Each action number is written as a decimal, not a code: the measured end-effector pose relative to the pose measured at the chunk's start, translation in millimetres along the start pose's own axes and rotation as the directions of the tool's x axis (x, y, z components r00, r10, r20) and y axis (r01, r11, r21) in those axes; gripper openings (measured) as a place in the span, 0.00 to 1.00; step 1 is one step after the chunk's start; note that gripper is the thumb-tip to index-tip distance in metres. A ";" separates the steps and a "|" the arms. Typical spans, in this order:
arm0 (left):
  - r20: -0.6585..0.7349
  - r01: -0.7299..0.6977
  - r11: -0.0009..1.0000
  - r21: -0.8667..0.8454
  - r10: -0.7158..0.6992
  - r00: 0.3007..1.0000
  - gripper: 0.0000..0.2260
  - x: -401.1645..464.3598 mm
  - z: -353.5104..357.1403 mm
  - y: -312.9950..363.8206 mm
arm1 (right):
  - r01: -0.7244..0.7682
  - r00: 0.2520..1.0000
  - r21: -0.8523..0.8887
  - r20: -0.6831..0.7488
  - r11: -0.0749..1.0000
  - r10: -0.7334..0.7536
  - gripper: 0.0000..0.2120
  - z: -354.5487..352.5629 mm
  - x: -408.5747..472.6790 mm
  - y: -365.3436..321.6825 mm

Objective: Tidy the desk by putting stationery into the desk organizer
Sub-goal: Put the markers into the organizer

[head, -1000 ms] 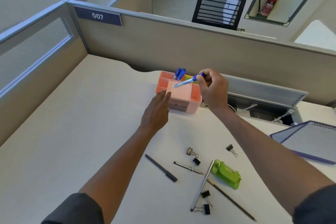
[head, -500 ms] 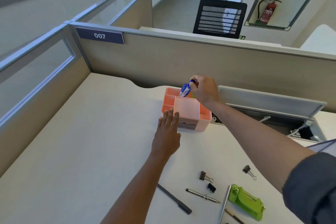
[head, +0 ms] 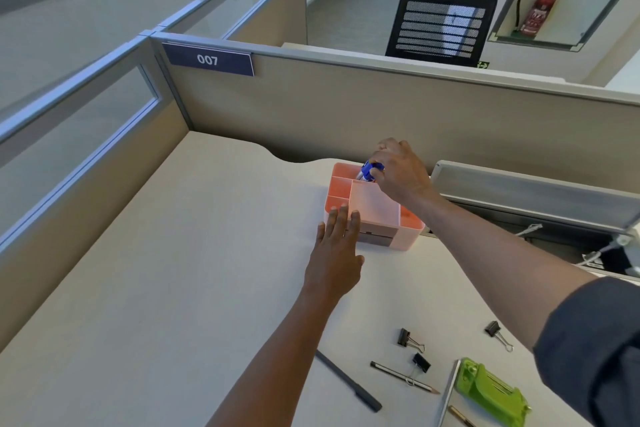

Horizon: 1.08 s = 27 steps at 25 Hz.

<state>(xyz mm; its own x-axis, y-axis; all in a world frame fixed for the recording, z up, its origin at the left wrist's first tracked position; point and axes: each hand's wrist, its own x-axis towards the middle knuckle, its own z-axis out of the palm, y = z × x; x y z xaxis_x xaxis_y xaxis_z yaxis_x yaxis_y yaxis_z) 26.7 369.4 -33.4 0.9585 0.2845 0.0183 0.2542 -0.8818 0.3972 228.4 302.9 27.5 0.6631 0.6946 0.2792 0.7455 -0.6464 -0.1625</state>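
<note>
A pink desk organizer [head: 375, 206] with several compartments stands near the back of the desk. My right hand [head: 398, 172] hovers over its back compartment, fingers closed on a blue-capped marker [head: 370, 170] that stands nearly upright inside it beside other blue caps. My left hand [head: 334, 253] lies flat on the desk with fingers spread, its fingertips touching the organizer's front left corner. Loose stationery lies near the front: a dark grey pen [head: 348, 381], a silver pen [head: 403, 377], three black binder clips [head: 408, 340], a green stapler [head: 491, 392] and a metal ruler [head: 449, 392].
Beige partition walls [head: 346, 107] close the desk at the back and left. An open cable tray with a raised grey lid [head: 533, 191] sits right of the organizer, with cables inside. The desk's left half [head: 156, 270] is bare.
My right hand carried the marker from above the organizer's middle to the back compartment and tipped it upright into it. My left hand stayed against the organizer. The view tilted upward.
</note>
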 end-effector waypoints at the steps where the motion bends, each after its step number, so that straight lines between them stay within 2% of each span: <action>1: 0.002 0.000 1.000 0.003 0.000 1.000 0.37 0.2 -0.2 -0.5 | 0.000 1.000 -0.001 0.008 1.000 0.000 0.09 1.6 1.2 -0.3; 7: -0.006 0.012 1.000 -0.006 -0.012 1.000 0.37 0.0 0.4 0.6 | -0.025 0.999 0.014 0.023 1.000 0.024 0.11 8.6 2.2 -1.8; 14: -0.011 0.018 1.000 -0.001 -0.018 1.000 0.36 -0.9 -2.3 -0.5 | -0.071 0.996 0.041 0.066 0.997 0.068 0.20 3.9 -8.0 -4.1; 20: 0.004 -0.045 0.999 0.023 0.045 0.999 0.34 -2.4 -14.7 -7.7 | -0.109 0.991 0.095 -0.066 0.990 0.115 0.25 -19.8 -36.9 3.2; 24: -0.055 -0.053 0.998 -0.021 0.051 0.997 0.31 -16.2 -20.8 3.3 | -0.060 0.974 0.121 -0.208 0.991 0.084 0.21 -34.9 -78.0 12.3; 27: -0.076 -0.067 0.994 -0.087 0.060 0.995 0.27 -28.5 -25.8 13.7 | -0.022 0.972 0.149 -0.229 0.989 0.056 0.21 -44.4 -112.9 13.9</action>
<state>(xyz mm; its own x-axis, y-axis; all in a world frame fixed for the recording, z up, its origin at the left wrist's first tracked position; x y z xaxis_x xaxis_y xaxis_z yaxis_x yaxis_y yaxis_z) -0.4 358.9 -4.8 0.9595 0.2587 0.1115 0.1776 -0.8627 0.4736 160.9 201.5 35.7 0.6708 0.5665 0.4787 0.7324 -0.6075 -0.3074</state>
